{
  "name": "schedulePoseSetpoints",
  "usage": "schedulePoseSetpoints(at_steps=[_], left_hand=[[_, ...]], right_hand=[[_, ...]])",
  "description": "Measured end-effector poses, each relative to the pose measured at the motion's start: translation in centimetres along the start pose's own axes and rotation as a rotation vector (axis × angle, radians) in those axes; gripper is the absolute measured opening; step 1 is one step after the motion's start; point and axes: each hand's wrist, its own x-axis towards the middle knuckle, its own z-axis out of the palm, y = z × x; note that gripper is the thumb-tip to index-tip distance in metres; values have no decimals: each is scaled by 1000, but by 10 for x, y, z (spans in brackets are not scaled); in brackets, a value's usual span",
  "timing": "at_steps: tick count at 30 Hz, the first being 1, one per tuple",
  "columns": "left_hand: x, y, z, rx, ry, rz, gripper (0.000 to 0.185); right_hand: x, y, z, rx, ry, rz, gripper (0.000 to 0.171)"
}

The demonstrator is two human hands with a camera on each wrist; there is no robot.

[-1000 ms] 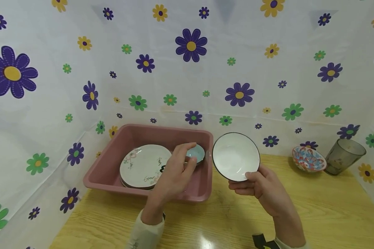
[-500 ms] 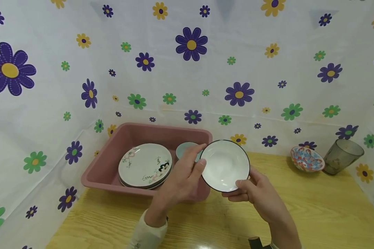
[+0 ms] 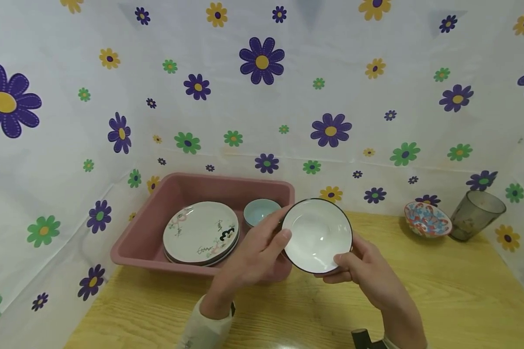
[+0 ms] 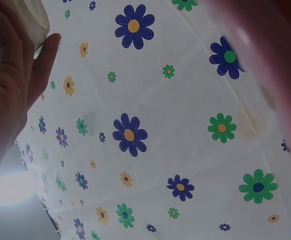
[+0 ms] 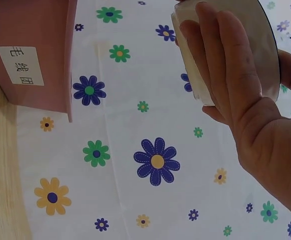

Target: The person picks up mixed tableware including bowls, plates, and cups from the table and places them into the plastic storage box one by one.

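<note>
A white bowl with a dark rim is held tilted above the table, just right of the pink tub. My right hand grips its lower right edge, thumb on the rim and fingers behind, as the right wrist view shows on the white bowl. My left hand holds the bowl's left rim with its thumb and fingertips. In the left wrist view only my left hand and a bit of the white bowl show. Inside the tub lie a stack of patterned plates and a small light-blue bowl.
A red-and-blue patterned bowl and a grey tumbler stand at the table's back right. Floral cloth walls the back and sides. The wooden table stretches in front. A dark object shows at the bottom edge.
The white bowl moved left and down toward the tub's right corner. My left hand left the light-blue bowl in the tub and took hold of the white bowl's left rim.
</note>
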Motion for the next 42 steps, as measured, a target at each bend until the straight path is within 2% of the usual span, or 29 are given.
schedulePoseSetpoints(at_steps=[6,13,24,29,32,42], left_hand=[[-2,1,-4,-111,-50,-40,51],[-2,0,-6,-151,-69,-86,52],[-4,3,-7,-138,3,-191,52],[-3,1,-9,-198,8,-206,53],[-3,1,-11,-203,11,-207,52],[-6,0,-21,-150,33,-197,50]], right_hand=[[-1,0,-2,-8,-12,-19,63],[1,1,2,-17,-9,-39,64],[4,3,8,-58,50,-58,61],[6,4,9,-56,69,-66,60],[6,5,10,-52,78,-57,59],[12,8,20,-30,84,-84,58]])
